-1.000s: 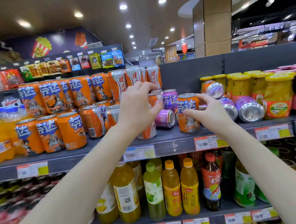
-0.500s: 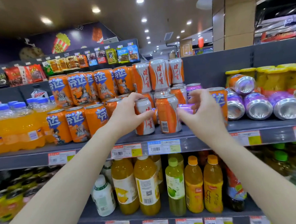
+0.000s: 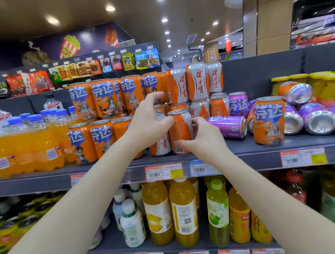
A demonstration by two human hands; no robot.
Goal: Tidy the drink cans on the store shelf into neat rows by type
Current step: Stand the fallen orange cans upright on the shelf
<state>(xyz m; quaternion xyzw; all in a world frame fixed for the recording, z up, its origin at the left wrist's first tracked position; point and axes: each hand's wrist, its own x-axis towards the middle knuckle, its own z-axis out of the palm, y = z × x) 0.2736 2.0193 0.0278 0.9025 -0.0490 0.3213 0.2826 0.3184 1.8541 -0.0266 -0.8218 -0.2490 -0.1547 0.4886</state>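
Note:
An orange-and-white can (image 3: 180, 129) stands upright at the shelf front, centre. My right hand (image 3: 203, 137) grips its lower right side. My left hand (image 3: 148, 122) covers a second orange-and-white can (image 3: 161, 146) just left of it, fingers curled over the top. More orange-and-white cans (image 3: 197, 81) are stacked behind. Orange Fanta cans (image 3: 92, 140) stand in rows to the left. A purple can (image 3: 227, 126) lies on its side right of my right hand. One orange Fanta can (image 3: 268, 120) stands alone further right.
Several purple cans (image 3: 319, 118) and one orange can (image 3: 294, 93) lie on their sides at the right. Orange soda bottles (image 3: 23, 149) fill the left end. The grey shelf edge (image 3: 45, 181) carries price tags. Juice bottles (image 3: 183, 211) stand on the shelf below.
The view has shifted right. My right hand has left the purple can lying on its side and closed on the front orange-and-white can. My left hand stays on the neighbouring can.

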